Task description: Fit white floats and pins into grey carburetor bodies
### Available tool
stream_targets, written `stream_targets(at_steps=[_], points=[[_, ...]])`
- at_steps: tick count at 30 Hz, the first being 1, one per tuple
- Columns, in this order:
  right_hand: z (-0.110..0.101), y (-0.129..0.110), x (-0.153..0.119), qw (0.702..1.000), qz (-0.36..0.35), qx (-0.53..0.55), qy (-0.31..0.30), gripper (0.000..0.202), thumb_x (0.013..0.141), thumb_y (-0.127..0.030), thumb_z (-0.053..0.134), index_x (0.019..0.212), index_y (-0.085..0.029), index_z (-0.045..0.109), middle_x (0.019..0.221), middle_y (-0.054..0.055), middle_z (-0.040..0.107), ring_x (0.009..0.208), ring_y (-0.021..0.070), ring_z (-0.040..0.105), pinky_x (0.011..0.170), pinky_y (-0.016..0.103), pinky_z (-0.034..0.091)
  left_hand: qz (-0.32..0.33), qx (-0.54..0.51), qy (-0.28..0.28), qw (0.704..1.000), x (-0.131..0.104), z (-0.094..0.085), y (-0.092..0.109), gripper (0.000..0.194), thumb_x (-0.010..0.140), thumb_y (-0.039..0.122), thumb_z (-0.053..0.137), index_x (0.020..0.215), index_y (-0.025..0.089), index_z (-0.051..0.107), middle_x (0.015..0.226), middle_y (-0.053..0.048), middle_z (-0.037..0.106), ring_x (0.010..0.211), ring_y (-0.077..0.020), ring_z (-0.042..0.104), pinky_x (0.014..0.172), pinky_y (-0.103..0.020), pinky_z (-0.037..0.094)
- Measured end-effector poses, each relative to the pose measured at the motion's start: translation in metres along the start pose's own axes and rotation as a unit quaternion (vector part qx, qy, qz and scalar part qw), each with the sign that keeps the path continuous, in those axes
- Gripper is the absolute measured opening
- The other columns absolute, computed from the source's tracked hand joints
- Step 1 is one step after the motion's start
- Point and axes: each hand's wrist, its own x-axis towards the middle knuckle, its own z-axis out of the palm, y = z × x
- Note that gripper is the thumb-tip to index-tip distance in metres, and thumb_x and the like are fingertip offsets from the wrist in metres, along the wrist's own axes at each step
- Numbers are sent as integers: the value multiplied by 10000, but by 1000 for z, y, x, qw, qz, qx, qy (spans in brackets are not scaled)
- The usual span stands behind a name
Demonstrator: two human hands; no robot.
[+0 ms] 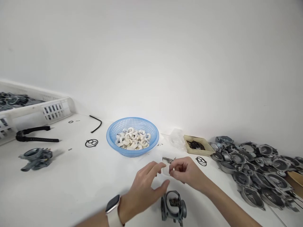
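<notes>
My left hand (146, 186), with a watch on its wrist, hovers over the white table, thumb and fingers apart and nothing between them. Just below it stands a grey carburetor body (163, 215) with a white ring-shaped float (174, 208) inside its open bowl. My right hand (183, 170) is pinched, thumb against fingertips; whatever it may hold is too small to make out. Right behind those fingertips lies a small heap of thin metal pins (168, 160).
A blue basket (109, 138) holds white floats. To the right are a plastic bag (177, 138), a tray (208, 147) of black rings, a gasket (201, 161) and piled carburetor bodies (243, 157). Leftward are a carburetor (35, 159), black strap (40, 138) and white crate (35, 116).
</notes>
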Motion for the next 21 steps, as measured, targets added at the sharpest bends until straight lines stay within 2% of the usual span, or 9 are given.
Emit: stream_targets(at_steps=[2,5,10,15,21], points=[[7,-9,-14,995,23,99,-10,200,842,-326,602,816,-175,730,496,-87,415,443,90,355,458,237,316,60,18,24,998,1,-2,3,403,963,239,676,1348,241,557,1039,-73,695,875,-217,687,765,-334,582],[15,-17,-23,977,46,209,-21,152,766,-294,626,739,-177,720,489,-85,431,444,74,324,454,228,283,113,43,40,992,0,-1,8,343,965,183,669,1299,226,602,1006,-75,687,828,-206,672,727,-326,573],[18,-18,-23,950,59,306,-35,99,667,-226,642,685,-175,725,464,-81,476,432,63,329,450,220,250,122,42,52,990,1,1,12,284,911,66,666,1164,195,642,966,-72,679,787,-189,645,697,-315,561],[21,-14,-26,935,55,348,-36,71,694,-209,685,720,-162,731,481,-85,494,443,57,345,442,208,265,134,28,66,988,3,-1,15,281,907,63,666,1154,194,643,936,-61,659,767,-178,625,665,-297,550],[23,-15,-31,915,26,403,2,211,765,-266,806,873,-211,633,773,-36,698,566,97,547,474,207,435,115,12,53,992,1,-1,15,294,930,62,670,1178,219,647,936,-41,628,784,-163,641,687,-272,561]])
